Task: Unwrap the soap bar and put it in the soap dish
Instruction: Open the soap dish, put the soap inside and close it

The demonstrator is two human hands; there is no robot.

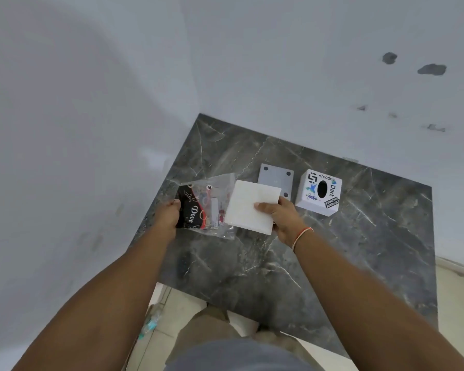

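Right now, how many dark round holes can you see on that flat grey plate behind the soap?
3: two at the far corners of the grey plate and one at its near right corner. The white soap bar covers the near left corner, so a fourth may be hidden.

Soap (252, 207): white flat square bar, bare, out of wrapper, held tilted above dark marble top, near edge gripped by right hand (281, 219).
Wrapper (206, 207): clear crinkled plastic w/ black "Dove" print, opened, just left of soap, pinched by left hand (169, 215).
Dish (275, 179): grey flat square, dark dots at corners, behind soap, partly hidden.
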